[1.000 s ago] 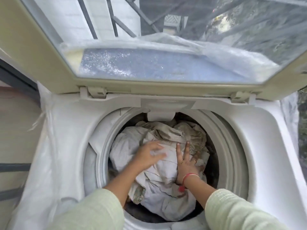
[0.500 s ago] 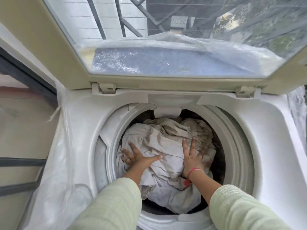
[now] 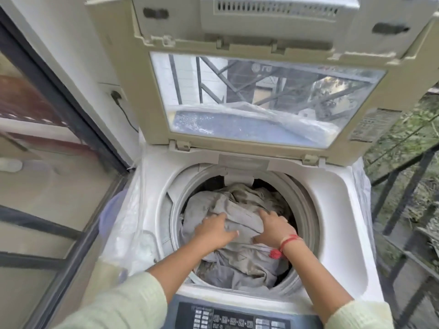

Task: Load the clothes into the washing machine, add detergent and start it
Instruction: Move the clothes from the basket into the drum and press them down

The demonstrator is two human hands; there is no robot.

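Note:
The top-loading washing machine (image 3: 337,210) stands with its lid (image 3: 133,96) raised. A heap of crumpled grey and beige clothes (image 3: 240,262) fills the drum almost to the ring. Both my hands are down in the drum on top of the heap. My left hand (image 3: 215,230) presses on the cloth at the left with its fingers spread. My right hand (image 3: 270,227), with a red thread at its wrist, presses at the right, and its fingertips are hidden in the folds. A ridge of cloth is bunched between them. No detergent is in view.
The dark control panel (image 3: 237,319) runs along the machine's near edge, under my forearms. Clear plastic sheeting (image 3: 128,210) hangs down the left side. A glass sliding door (image 3: 47,162) and a wall socket (image 3: 115,93) are at the left; a metal railing (image 3: 403,186) is at the right.
The view has pulled back and up, so the whole lid and the control panel show. Both hands have drawn closer together on the heap, bunching cloth between them.

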